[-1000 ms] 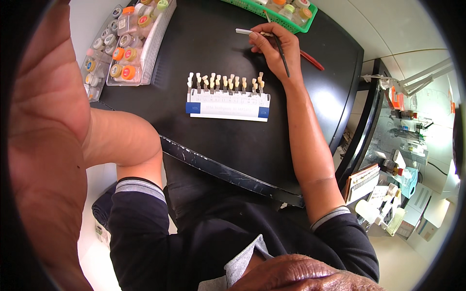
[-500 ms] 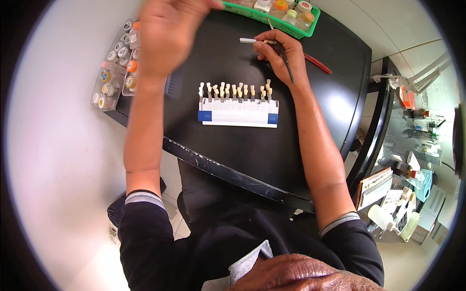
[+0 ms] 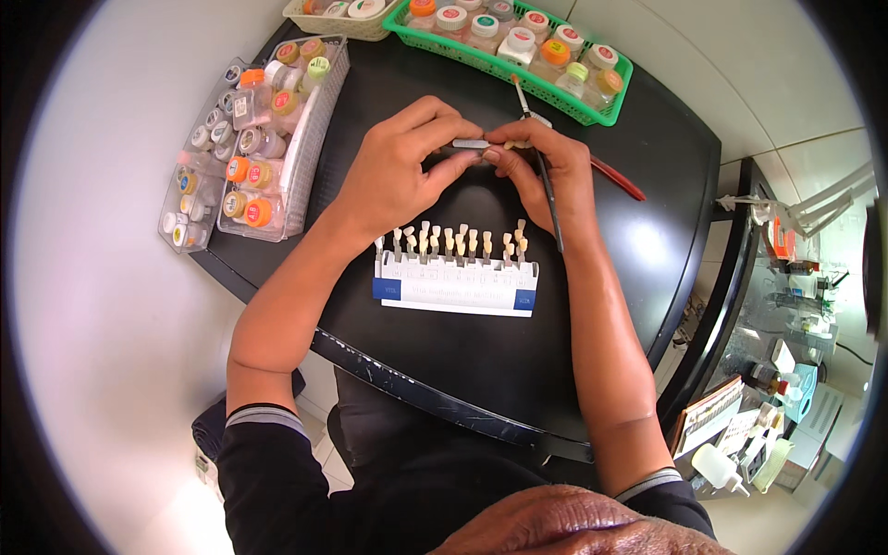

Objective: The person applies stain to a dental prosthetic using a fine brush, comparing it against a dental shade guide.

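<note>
Over a black table [image 3: 647, 231], my left hand [image 3: 398, 171] and my right hand [image 3: 546, 166] meet and pinch the two ends of a small grey shade tab [image 3: 470, 144]. My right hand also holds a thin brush [image 3: 541, 157] that runs between its fingers, bristles pointing away from me. In front of the hands stands a white and blue holder with a row of tooth shade tabs [image 3: 455, 273].
A clear tray of small jars with coloured lids [image 3: 250, 139] lies at the left. A green basket of jars [image 3: 518, 46] and a cream basket [image 3: 342, 14] stand at the far edge. A red tool [image 3: 618, 178] lies right of my hands. Shelves with clutter are at the lower right.
My left hand came down from near the camera to the table and now grips the small tab together with my right hand, which shifted slightly toward me.
</note>
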A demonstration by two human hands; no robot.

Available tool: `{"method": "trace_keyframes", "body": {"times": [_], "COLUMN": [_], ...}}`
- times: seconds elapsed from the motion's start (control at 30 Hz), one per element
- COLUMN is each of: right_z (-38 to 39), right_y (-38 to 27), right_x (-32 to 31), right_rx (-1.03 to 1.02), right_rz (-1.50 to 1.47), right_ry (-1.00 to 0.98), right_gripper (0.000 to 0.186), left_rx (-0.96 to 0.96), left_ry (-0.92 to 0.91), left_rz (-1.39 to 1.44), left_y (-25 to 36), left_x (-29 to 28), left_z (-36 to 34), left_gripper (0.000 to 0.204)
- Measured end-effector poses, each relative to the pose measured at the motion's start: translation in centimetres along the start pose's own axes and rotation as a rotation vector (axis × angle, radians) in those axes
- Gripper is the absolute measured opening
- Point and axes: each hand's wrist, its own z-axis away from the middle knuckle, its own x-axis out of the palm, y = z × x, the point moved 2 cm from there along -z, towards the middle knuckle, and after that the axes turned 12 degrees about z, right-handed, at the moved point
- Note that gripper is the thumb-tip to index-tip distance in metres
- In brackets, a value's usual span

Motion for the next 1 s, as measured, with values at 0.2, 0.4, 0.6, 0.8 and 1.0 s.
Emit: {"method": "trace_keyframes", "body": {"times": [0.2, 0.4, 0.6, 0.8, 1.0], "right_z": [0.0, 0.1, 0.0, 0.1, 0.1], "right_y": [0.0, -0.2, -0.7, -0.1, -0.5], "right_x": [0.1, 0.1, 0.1, 0.1, 0.1], "right_rx": [0.016, 0.025, 0.038, 0.045, 0.045], "right_rz": [-0.002, -0.047, -0.063, -0.063, -0.040], "right_ry": [0.022, 0.048, 0.041, 0.043, 0.029], "right_gripper": [0.018, 0.018, 0.015, 0.015, 0.014], "left_rx": [-0.007, 0.080, 0.108, 0.100, 0.107], "left_ry": [0.026, 0.062, 0.093, 0.090, 0.101], "left_rz": [0.062, -0.011, 0.026, 0.005, -0.004], "left_y": [-0.6, -1.4, -1.5, -1.7, -1.7], "left_x": [-0.3, -0.4, -0.2, -0.1, 0.0], "left_z": [0.1, 0.1, 0.3, 0.2, 0.4], "left_gripper": [0.022, 0.018, 0.016, 0.016, 0.016]}}
